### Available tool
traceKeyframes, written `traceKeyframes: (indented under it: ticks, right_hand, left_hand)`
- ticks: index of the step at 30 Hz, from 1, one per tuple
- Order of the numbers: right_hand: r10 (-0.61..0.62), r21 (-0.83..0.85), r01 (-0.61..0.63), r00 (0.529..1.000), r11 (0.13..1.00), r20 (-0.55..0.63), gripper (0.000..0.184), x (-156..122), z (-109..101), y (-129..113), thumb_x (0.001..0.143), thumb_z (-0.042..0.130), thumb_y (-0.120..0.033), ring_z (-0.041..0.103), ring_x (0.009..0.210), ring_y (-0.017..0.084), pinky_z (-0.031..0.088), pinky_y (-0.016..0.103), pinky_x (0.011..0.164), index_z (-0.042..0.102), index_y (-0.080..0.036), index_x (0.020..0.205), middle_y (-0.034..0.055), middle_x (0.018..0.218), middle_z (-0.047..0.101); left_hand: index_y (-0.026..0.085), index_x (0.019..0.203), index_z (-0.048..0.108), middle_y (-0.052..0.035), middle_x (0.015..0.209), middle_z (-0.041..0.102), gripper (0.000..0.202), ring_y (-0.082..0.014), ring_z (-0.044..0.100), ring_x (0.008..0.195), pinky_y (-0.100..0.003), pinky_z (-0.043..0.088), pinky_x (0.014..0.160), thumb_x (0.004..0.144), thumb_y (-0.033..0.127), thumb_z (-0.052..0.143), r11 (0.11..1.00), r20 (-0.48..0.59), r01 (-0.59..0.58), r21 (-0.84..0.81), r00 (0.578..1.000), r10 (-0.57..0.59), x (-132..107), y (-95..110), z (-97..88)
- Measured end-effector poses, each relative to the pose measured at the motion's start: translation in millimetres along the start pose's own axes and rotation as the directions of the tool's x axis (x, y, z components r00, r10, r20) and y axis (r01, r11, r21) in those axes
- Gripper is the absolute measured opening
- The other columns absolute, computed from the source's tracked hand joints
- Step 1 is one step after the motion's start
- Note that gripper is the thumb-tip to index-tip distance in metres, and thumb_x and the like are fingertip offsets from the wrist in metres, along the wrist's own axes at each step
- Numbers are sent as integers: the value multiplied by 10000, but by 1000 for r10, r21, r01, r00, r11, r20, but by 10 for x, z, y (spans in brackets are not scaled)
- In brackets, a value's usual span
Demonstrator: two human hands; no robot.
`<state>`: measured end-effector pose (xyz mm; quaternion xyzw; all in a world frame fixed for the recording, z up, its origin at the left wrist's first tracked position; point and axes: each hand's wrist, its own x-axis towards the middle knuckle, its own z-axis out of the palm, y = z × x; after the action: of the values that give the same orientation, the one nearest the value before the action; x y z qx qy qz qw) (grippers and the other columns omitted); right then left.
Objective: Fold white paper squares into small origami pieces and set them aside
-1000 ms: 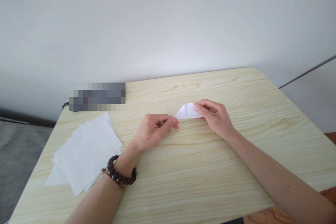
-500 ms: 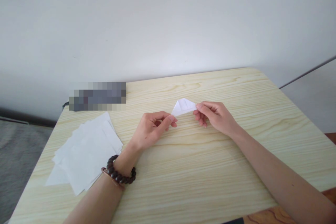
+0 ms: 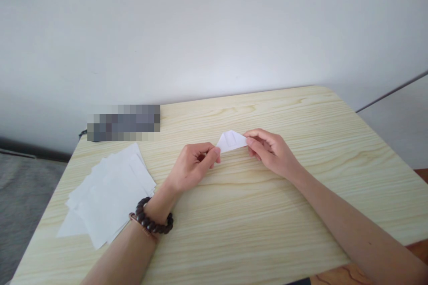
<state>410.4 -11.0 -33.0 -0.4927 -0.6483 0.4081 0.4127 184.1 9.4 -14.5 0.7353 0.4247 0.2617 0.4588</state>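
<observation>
A small folded piece of white paper (image 3: 231, 140), roughly a low triangle with a blunt top and faint creases, is held above the middle of the table. My left hand (image 3: 195, 165) pinches its left corner between thumb and fingers. At the opposite corner, the thumb and fingers of my right hand (image 3: 270, 149) grip the paper, with the fingertips partly hidden behind it. A dark beaded bracelet (image 3: 150, 222) circles my left wrist.
Loose white sheets (image 3: 112, 196) lie in a fanned pile to the left, close to my left forearm. Behind them is a pixelated dark object (image 3: 125, 122) near the back edge. The pale wooden table (image 3: 234, 231) meets a white wall (image 3: 214, 31).
The folded paper has dropped slightly and shifted a little left. My right hand has moved a little left with it, and its fingers are drawn in closer. The left hand barely moved.
</observation>
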Motion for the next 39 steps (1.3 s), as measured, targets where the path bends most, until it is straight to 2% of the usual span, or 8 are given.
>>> traceKeyframes:
  ticks: [3,7,13,19,25,30,35,39]
  right_hand:
    - [-161,-119,163,987,979,26,446,-18,21,-19,857,635,-355,569,705,120,487,240,574,538,-203,1266,79,1083,638]
    - [-286,-247,311,949,918,132,335,-25,39,-45,855,643,-340,578,788,147,507,268,690,626,-216,1166,68,1037,672]
    - [-204,-232,213,977,949,62,261,-20,66,-47,823,679,-366,595,704,144,505,276,665,686,-228,1044,40,900,714]
    - [-69,-134,69,998,989,4,289,-19,68,-34,778,713,-420,590,644,135,486,261,607,696,-198,962,34,815,708]
    - [-61,-132,74,994,989,94,261,-41,72,-78,821,661,-421,625,684,142,490,249,606,676,-199,958,39,833,711]
    - [-68,-160,89,989,983,133,211,-59,85,-76,846,628,-409,626,688,139,491,244,607,652,-206,902,31,828,699]
    - [-88,-198,106,991,974,101,194,-65,91,-51,867,595,-394,593,632,124,466,230,571,603,-206,819,9,715,652]
    - [-91,-196,109,991,975,96,196,-70,92,-43,867,594,-396,582,612,120,456,224,556,583,-208,812,4,696,641]
  left_hand:
    - [156,568,516,43,489,397,376,-74,321,465,-219,247,446,870,372,460,999,-2,9,-33,1000,-9,-4,-18,-4]
    - [170,531,458,44,485,377,383,-72,297,461,-226,230,444,859,369,464,996,16,22,-81,1000,-20,-6,-12,-6]
    - [171,636,464,41,550,410,368,-74,322,497,-215,259,456,880,444,490,981,-24,-1,-192,1000,-4,-13,-16,4]
    - [173,1061,569,-74,1016,601,424,-128,568,751,-160,377,448,748,412,729,970,-140,-66,-235,990,34,15,-36,68]
    - [179,1132,668,-67,984,677,413,-32,459,489,-158,420,427,801,425,685,974,-153,31,-224,986,-66,32,-64,95]
    - [197,1134,690,-82,1089,695,411,-92,582,629,-183,522,522,810,450,671,965,-118,51,-258,990,-83,34,-133,97]
    - [189,1115,707,-89,1135,694,407,-136,633,741,-169,523,506,806,451,672,971,-145,36,-238,987,-72,42,-100,103]
    - [176,1109,713,-100,1150,691,416,-113,609,660,-171,506,469,807,458,663,977,-153,38,-212,986,-71,39,-64,104]
